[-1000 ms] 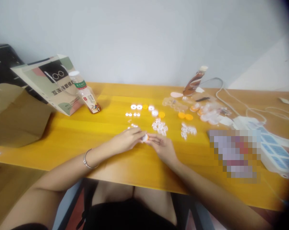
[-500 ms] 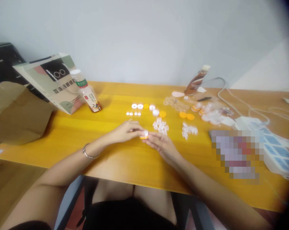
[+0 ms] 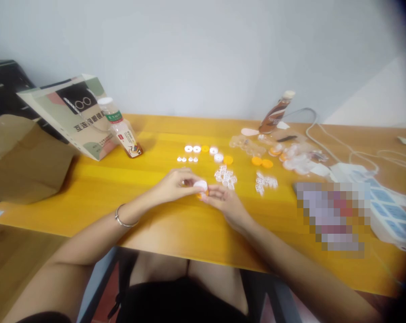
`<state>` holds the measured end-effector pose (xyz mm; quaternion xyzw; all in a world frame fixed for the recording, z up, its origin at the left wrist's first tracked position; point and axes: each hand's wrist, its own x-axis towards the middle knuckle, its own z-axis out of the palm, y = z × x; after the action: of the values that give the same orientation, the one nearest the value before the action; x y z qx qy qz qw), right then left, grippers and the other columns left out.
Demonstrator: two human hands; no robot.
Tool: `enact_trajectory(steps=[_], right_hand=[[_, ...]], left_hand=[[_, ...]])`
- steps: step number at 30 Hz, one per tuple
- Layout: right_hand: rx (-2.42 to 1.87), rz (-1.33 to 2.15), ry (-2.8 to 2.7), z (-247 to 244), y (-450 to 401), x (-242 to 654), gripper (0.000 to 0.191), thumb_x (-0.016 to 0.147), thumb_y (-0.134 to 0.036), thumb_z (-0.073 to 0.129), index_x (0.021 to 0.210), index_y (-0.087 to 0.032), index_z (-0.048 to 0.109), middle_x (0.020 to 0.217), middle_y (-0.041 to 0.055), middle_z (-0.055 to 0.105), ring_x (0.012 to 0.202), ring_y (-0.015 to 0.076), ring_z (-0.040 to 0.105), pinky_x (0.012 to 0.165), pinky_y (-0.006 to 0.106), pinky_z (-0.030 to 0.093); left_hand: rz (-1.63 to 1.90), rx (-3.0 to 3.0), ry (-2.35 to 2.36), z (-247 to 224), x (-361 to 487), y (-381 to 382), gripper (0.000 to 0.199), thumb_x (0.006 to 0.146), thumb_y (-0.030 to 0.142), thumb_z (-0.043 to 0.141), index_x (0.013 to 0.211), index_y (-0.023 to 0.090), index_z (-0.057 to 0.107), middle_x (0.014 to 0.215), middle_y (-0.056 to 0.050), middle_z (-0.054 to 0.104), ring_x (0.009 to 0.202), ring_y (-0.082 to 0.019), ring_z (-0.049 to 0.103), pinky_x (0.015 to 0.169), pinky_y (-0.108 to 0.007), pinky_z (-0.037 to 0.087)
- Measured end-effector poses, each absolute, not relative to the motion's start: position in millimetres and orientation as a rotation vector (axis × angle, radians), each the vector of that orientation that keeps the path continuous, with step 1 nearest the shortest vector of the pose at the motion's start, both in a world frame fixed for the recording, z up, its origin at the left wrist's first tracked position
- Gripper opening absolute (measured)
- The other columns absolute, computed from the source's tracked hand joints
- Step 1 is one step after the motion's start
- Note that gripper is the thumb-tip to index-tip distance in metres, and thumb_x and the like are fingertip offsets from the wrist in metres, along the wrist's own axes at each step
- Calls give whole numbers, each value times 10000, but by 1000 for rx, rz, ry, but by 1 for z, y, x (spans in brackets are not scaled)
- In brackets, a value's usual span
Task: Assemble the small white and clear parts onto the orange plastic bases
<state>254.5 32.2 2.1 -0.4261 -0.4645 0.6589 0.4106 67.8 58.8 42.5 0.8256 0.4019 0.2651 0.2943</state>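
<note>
Round white-and-orange piece [image 3: 200,185], one: sitting between both hands, above the near middle of the yellow-brown table [image 3: 156,233], its white part showing over its orange part.

Left hand [image 3: 178,184], one: gripping the piece from the left with thumb and fingers drawn close; a silver bracelet [image 3: 121,220] is circling the wrist.

Right hand [image 3: 226,204], one: pinching the piece from the right, fingertips resting against its edge.

Discs, white and orange, six [image 3: 214,150]: lying beyond the hands, four in a row and two just nearer, to the right.

Small white pointed pieces, four [image 3: 187,159]: standing in a line in front of that row.

White openwork pieces, two clusters: one lying just beyond the right hand [image 3: 226,177], the other farther right [image 3: 266,183].

Orange discs, two [image 3: 262,162]: lying side by side behind the farther cluster.

Bottles, two: a green-labelled one [image 3: 122,130] standing by a printed bag [image 3: 78,114] at left; a brown one [image 3: 274,114] standing at the back right.

Power strip [image 3: 390,215], white and blue: lying at far right.
</note>
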Motion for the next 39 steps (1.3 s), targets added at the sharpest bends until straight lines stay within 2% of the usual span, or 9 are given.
enact_trajectory(steps=[3, 7, 10, 13, 18, 21, 26, 32, 39], right_hand=[[-1070, 1652, -1166, 1, 33, 257, 319, 569, -247, 728, 862, -218, 608, 766, -16, 681, 738, 134, 629, 823, 331, 455], [-1044, 1675, -1136, -2, 34, 260, 363, 569, -218, 724, 904, -233, 587, 753, -37, 662, 701, 109, 605, 785, 301, 446], [-1041, 1670, -1121, -4, 36, 261, 379, 570, -215, 723, 920, -239, 582, 756, -36, 655, 705, 111, 595, 779, 301, 435], [-1041, 1667, -1109, -5, 36, 261, 369, 576, -221, 721, 917, -242, 583, 770, -30, 655, 726, 120, 593, 789, 312, 430], [-1037, 1705, -1076, -4, 35, 260, 324, 598, -235, 717, 896, -245, 590, 780, -30, 659, 755, 121, 606, 822, 323, 439], [-1005, 1746, -1051, -5, 34, 258, 299, 617, -260, 708, 891, -236, 589, 812, -18, 667, 794, 127, 617, 835, 329, 450], [-1042, 1694, -1115, -10, 31, 254, 290, 593, -246, 722, 843, -200, 582, 738, -17, 665, 719, 122, 624, 786, 313, 473], [-1073, 1618, -1175, -8, 30, 253, 300, 586, -248, 719, 838, -199, 563, 663, -37, 644, 637, 105, 613, 753, 296, 472], [-1079, 1686, -1137, -1, 31, 255, 373, 544, -273, 744, 844, -211, 531, 633, -40, 643, 627, 131, 628, 751, 337, 485]], left_hand=[[680, 2239, 1036, 51, 59, 58, 296, 767, 385, 559, 961, 175, 637, 811, -43, 616, 729, -118, 537, 671, -238, 418], [322, 2389, 788, 54, 48, 58, 260, 756, 301, 574, 987, 189, 616, 913, -39, 610, 825, -130, 555, 765, -250, 420], [170, 2494, 750, 47, 46, 58, 221, 752, 240, 561, 956, 174, 613, 911, -47, 609, 819, -141, 561, 759, -256, 426], [141, 2590, 739, 42, 47, 57, 206, 755, 254, 559, 936, 170, 611, 893, -52, 614, 823, -154, 567, 763, -268, 431], [366, 2659, 861, 45, 54, 54, 295, 832, 347, 479, 1070, 194, 562, 988, -60, 602, 895, -160, 567, 803, -293, 440], [546, 2730, 958, 39, 64, 52, 268, 868, 322, 427, 1031, 171, 578, 944, -65, 604, 853, -144, 570, 760, -275, 453], [439, 2913, 923, 29, 72, 52, 208, 876, 190, 406, 905, 134, 605, 785, -58, 595, 685, -108, 558, 617, -222, 460], [451, 3088, 695, 25, 61, 56, 188, 863, 123, 411, 965, 152, 566, 810, -63, 623, 743, -105, 588, 674, -219, 497], [659, 3257, 538, 18, 57, 60, 163, 858, 153, 434, 986, 139, 534, 789, -57, 642, 701, -102, 605, 629, -222, 518]])
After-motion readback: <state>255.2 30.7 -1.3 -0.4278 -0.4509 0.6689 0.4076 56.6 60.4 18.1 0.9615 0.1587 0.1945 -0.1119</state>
